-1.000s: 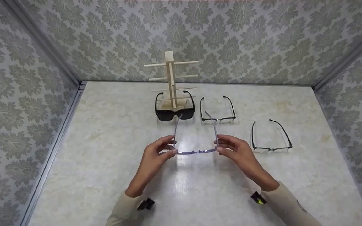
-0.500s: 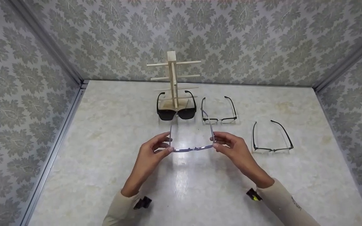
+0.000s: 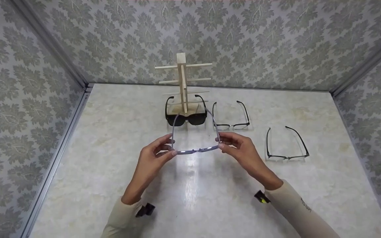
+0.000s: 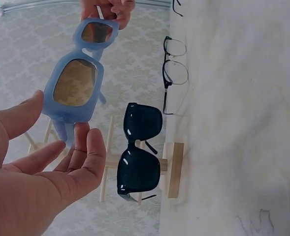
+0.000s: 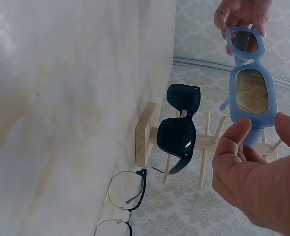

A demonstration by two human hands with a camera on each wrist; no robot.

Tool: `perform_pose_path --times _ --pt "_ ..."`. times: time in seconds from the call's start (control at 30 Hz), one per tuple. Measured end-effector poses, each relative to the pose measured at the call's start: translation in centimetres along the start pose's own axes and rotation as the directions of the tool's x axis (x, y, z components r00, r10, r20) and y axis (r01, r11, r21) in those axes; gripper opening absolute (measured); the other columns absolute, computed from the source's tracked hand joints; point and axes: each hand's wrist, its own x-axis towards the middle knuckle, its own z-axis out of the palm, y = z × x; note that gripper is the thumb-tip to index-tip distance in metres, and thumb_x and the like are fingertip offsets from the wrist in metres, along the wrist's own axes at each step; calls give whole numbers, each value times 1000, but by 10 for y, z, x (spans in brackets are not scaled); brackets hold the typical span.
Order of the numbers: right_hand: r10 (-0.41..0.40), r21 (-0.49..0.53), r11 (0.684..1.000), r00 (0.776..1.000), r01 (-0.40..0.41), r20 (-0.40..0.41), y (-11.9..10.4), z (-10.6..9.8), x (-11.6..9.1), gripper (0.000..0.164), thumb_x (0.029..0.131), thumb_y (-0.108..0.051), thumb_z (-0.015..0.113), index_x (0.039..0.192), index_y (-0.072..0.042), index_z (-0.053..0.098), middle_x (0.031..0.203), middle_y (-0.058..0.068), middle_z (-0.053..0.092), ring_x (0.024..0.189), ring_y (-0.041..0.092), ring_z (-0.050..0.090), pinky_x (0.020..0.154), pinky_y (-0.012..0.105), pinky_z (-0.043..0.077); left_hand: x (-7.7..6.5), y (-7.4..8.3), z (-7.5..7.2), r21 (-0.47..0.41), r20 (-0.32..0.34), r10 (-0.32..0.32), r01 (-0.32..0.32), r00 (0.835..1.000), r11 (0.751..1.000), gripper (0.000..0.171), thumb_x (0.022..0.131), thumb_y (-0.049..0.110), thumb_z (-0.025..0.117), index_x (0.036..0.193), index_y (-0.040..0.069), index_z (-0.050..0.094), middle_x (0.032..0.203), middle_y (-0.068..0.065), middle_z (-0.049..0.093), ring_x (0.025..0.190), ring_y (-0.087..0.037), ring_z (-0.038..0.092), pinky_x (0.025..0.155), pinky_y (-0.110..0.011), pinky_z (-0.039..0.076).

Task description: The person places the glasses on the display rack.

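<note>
Blue-framed sunglasses [image 3: 185, 152] with brownish lenses are held above the table, temples unfolded and pointing away from me. My left hand [image 3: 153, 157] pinches their left hinge corner between thumb and fingers. At the right corner, my right hand [image 3: 240, 149] grips the frame and temple the same way. In the left wrist view the thick blue rim [image 4: 96, 93] faces the camera. Beyond them a wooden display stand [image 3: 182, 82] with several horizontal pegs stands near the back wall. Black sunglasses [image 3: 196, 119] hang on its lowest pegs, lenses toward me.
Right of the stand, half-rimmed eyeglasses [image 3: 240, 126] lie on the table with temples open. Another pair of dark-framed eyeglasses [image 3: 288, 157] lies farther right and nearer. Patterned walls [image 3: 230, 39] enclose the table [image 3: 104, 132] at the back and sides.
Both hands have moved the blue sunglasses left and a little away from me, toward the stand. Their grip stays the same; the other glasses and the stand have not moved.
</note>
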Motion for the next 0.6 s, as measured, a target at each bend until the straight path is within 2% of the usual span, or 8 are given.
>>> perform_pose_path --times 0.23,0.6 --pt "-35 -36 999 999 35 10 -8 2 14 45 104 -4 77 146 6 66 135 23 73 124 34 69 93 29 64 10 3 -8 15 -6 10 -10 1000 1000 58 94 -6 84 149 -2 66 127 -16 74 111 -28 73 95 -27 64" --pt "-43 -32 999 999 43 7 -16 4 35 43 106 -6 74 146 8 65 134 21 74 118 21 71 92 30 64 28 11 -14 67 -23 17 -15 1000 998 53 99 2 82 149 -3 66 133 -18 73 113 -27 73 93 -24 62"
